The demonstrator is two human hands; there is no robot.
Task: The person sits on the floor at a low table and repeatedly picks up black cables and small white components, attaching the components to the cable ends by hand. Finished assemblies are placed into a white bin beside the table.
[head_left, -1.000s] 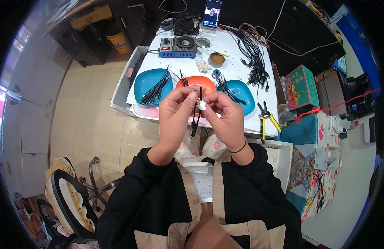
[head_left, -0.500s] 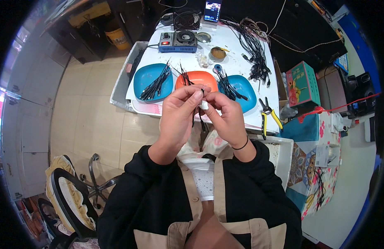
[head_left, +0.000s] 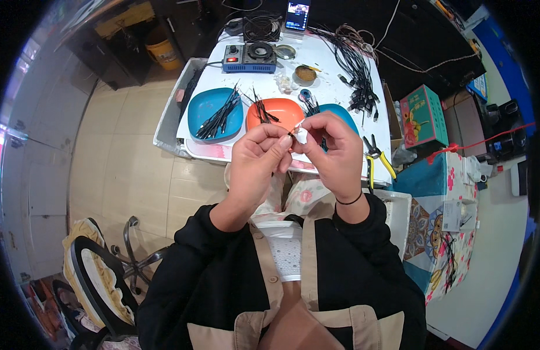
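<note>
In front of my chest, above the table's near edge, both hands are close together. My left hand (head_left: 257,160) pinches a thin black cable (head_left: 291,134) near its end, between thumb and forefinger. A small white piece of tissue or paper (head_left: 302,137) is pinched in my right hand (head_left: 335,153), right beside that cable end. Behind the hands stand an orange dish (head_left: 292,108) and a blue dish (head_left: 344,115), both holding short black cables and partly covered by my fingers. Another blue dish (head_left: 198,105) at the left carries a bunch of black cables (head_left: 221,118).
A blue heating device (head_left: 249,67) with a lit red switch stands at the back, a fan (head_left: 263,28) behind it. Nearby are a round tin (head_left: 305,73) and a phone (head_left: 297,16). Yellow-handled wire strippers (head_left: 371,169) lie at right, below a heap of black cables (head_left: 363,93).
My right hand has moved a little right and up, the white piece going with it. The gap between the hands has widened. My left hand has shifted slightly down.
</note>
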